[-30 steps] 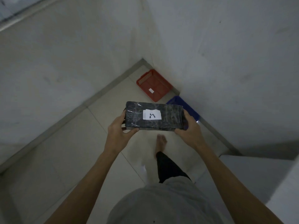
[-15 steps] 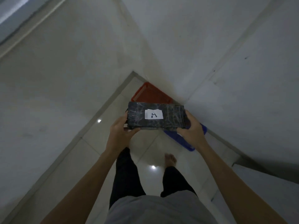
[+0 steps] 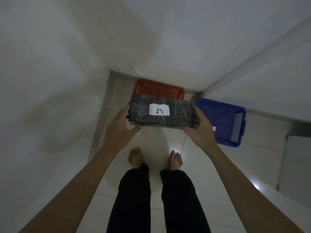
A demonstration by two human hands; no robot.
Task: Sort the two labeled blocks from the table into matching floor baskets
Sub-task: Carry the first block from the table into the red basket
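Observation:
A dark wrapped block (image 3: 178, 113) with a white label marked "A" is held flat in front of me at chest height. My left hand (image 3: 120, 123) grips its left end and my right hand (image 3: 201, 127) grips its right end. On the floor in the corner, a red basket (image 3: 158, 88) stands behind the block, which hides its near half. A blue basket (image 3: 223, 121) with a small white tag stands to the right of it, partly behind my right hand.
White walls meet in a corner close behind the baskets. A wall runs close along my left side. My bare feet (image 3: 175, 159) stand on pale floor tiles just short of the baskets. A white ledge (image 3: 296, 165) juts in at the right.
I have walked up to the corner; the baskets are now directly below and in front of me. Both feet stand side by side. The block stays held in both hands.

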